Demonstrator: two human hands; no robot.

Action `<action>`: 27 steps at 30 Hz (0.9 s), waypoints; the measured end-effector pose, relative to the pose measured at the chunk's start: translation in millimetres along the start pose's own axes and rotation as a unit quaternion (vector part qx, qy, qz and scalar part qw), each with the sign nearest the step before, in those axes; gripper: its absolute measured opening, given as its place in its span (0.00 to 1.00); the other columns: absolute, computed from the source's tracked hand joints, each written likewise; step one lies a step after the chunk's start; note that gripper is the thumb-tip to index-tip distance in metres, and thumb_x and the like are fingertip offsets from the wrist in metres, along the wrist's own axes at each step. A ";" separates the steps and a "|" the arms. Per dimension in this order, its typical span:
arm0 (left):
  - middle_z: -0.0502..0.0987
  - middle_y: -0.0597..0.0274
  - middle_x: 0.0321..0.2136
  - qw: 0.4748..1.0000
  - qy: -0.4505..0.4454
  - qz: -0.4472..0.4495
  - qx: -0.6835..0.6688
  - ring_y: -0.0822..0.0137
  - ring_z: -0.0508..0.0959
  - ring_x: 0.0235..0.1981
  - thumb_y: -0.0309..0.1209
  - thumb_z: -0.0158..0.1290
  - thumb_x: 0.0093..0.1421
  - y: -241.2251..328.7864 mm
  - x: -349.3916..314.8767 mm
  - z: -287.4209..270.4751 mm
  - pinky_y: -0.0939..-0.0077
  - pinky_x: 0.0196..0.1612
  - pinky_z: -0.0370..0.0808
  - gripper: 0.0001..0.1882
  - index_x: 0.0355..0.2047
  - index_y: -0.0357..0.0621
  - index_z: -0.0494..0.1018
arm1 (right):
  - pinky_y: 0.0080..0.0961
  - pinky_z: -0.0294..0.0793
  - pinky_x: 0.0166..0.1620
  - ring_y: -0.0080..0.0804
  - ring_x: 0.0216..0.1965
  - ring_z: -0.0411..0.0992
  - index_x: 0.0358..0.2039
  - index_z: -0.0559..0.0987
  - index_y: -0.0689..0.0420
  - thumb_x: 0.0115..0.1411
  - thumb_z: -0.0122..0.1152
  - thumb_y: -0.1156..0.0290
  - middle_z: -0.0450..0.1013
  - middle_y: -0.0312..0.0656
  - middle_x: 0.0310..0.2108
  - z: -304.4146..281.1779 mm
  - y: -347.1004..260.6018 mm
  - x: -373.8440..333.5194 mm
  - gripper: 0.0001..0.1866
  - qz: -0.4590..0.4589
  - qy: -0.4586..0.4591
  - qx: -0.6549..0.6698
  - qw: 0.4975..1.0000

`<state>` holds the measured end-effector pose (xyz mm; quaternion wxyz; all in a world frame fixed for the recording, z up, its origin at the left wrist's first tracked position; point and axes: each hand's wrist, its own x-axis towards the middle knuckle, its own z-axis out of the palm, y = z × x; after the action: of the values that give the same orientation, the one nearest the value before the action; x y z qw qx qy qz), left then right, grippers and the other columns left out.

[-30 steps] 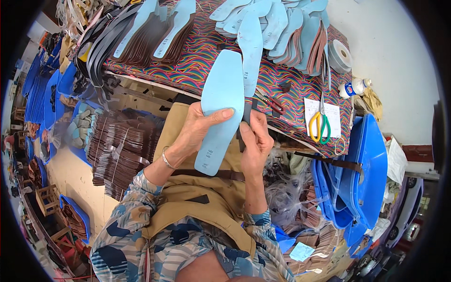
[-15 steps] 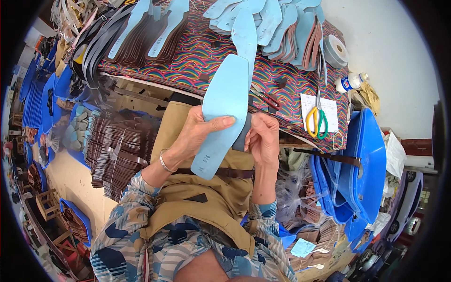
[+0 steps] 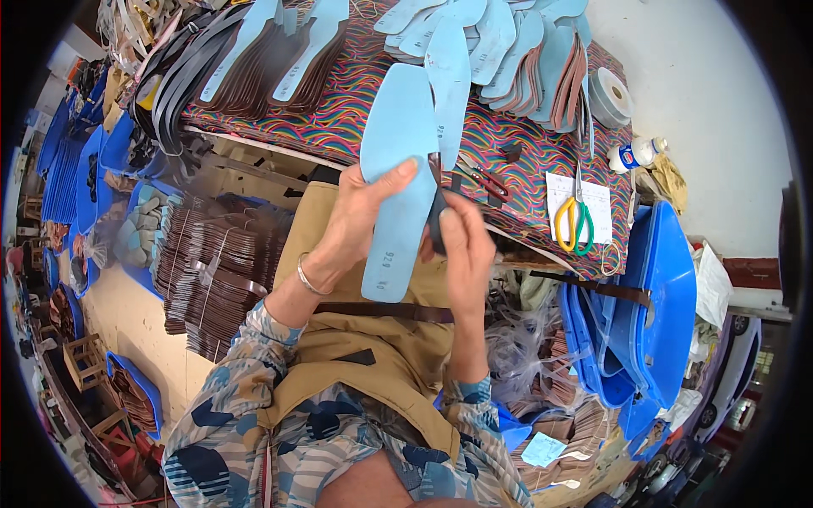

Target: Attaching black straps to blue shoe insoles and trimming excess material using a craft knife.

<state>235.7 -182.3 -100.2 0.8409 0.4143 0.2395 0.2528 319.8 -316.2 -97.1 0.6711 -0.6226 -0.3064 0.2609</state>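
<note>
Left hand [image 3: 360, 207] clamped on blue insole [image 3: 396, 220]; right hand [image 3: 466, 241] pinching dark strip [image 3: 436, 212] at insole's right edge. Scissors [image 3: 577, 200] on worktop [image 3: 340, 135].

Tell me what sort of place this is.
Probably a footwear-parts workshop: a flat light-blue insole-shaped piece in the left hand, fanned light-blue stacks on a multicoloured wavy-patterned table, and tied bundles of flat brown pieces.
</note>
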 end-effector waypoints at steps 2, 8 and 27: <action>0.79 0.57 0.35 1.000 -0.013 -0.011 -0.016 0.70 0.80 0.30 0.35 0.53 0.64 2.7 3.6 0.5 0.75 0.33 0.79 0.15 0.43 0.35 0.75 | 0.20 0.65 0.23 0.20 0.19 0.66 0.45 0.75 0.65 0.69 0.48 0.70 0.72 0.36 0.23 1.3 17.0 -13.2 0.13 -0.049 0.008 -0.109 0.993; 0.79 0.52 0.37 0.998 -0.028 0.026 -0.042 0.65 0.81 0.34 0.36 0.51 0.65 7.8 3.5 12.0 0.72 0.36 0.81 0.16 0.43 0.32 0.74 | 0.21 0.61 0.21 0.21 0.15 0.61 0.40 0.77 0.64 0.68 0.51 0.72 0.65 0.36 0.15 14.4 18.8 -30.1 0.10 -0.143 0.045 -0.192 0.970; 0.75 0.61 0.27 0.980 -0.169 -0.017 -0.104 0.71 0.76 0.22 0.38 0.51 0.66 -4.4 0.2 21.2 0.74 0.27 0.77 0.15 0.39 0.35 0.72 | 0.25 0.71 0.28 0.26 0.23 0.72 0.38 0.77 0.65 0.70 0.44 0.68 0.75 0.44 0.27 -14.7 41.2 -23.2 0.15 -0.126 0.023 -0.083 0.988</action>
<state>249.9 -196.7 -92.3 0.9119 0.3572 0.0733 0.1886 316.2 -339.4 -140.6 0.6518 -0.6383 -0.3872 0.1336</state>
